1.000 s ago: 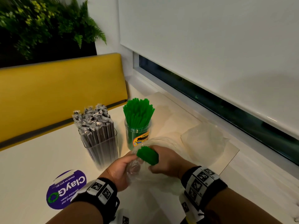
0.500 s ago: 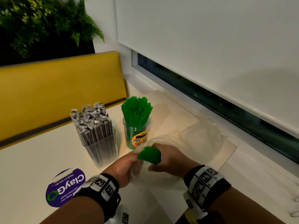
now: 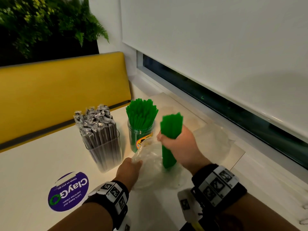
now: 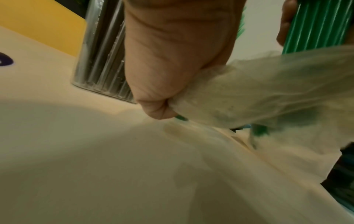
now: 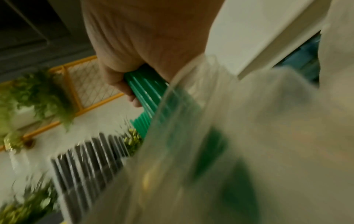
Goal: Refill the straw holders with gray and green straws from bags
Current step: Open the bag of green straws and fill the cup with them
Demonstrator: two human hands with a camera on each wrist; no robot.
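My right hand (image 3: 181, 145) is wrapped tight around a bundle of green straws (image 3: 170, 129), fingers curled round its middle. The bundle stands nearly upright, its top fanned above my fist and its lower end still inside the mouth of the clear plastic bag (image 3: 150, 165). In the right wrist view my fingers (image 5: 122, 84) close over the ribbed green shafts, and the bag film blurs across the lower right of the picture.

My left hand (image 3: 129, 170) clutches a bunched fold of that same bag, low over the table (image 3: 33, 164); the left wrist view shows my fist (image 4: 168, 63) gripping the crumpled film just above the surface. The bag lies slack between my two hands, toward the table's near edge.

Just behind the bag stands the round clear jar (image 3: 141, 137) with a yellow and red label, packed with green straws that splay out at the top. My held bundle rises just to the right of it, close by the jar's straws. To the left of the jar, near but apart, is the square clear holder (image 3: 105, 150), full of gray wrapped straws (image 3: 96, 120).

A second crumpled clear bag (image 3: 215, 140) lies by the table's right edge, under the window. A round purple ClayGo sticker (image 3: 68, 191) sits on the table near its front edge, left of my left wrist. A yellow bench back (image 3: 58, 90) runs along the table's far side.
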